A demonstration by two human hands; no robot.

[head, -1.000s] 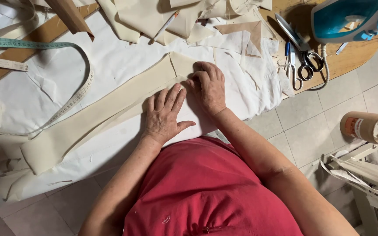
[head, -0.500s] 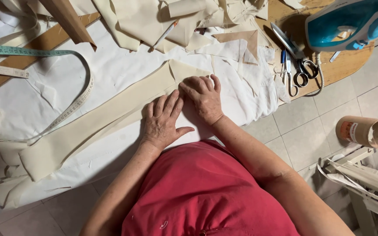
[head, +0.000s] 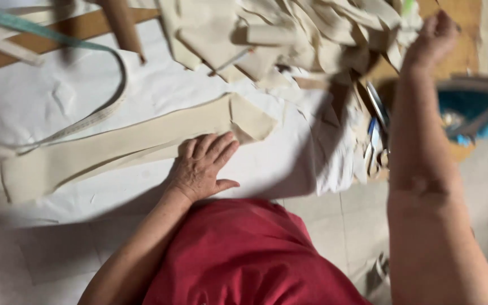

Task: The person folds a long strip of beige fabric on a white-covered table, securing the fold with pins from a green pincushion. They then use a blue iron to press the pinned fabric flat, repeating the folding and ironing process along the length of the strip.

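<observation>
Flat and spread, my left hand (head: pixel 203 166) presses palm-down on the long cream fabric strip (head: pixel 125 146), which runs from the left edge of the frame to a folded end just right of centre, lying on the white cloth (head: pixel 40 101). Up in the upper right my right hand (head: pixel 433 36) is raised beside the heap of cream fabric pieces (head: pixel 312 34); it is blurred, and I cannot tell whether its fingers grip anything. Scissors (head: pixel 377 133) lie right of centre, with the blue iron (head: pixel 475 116) beyond my forearm. A green measuring tape (head: pixel 40 36) curves across the upper left.
</observation>
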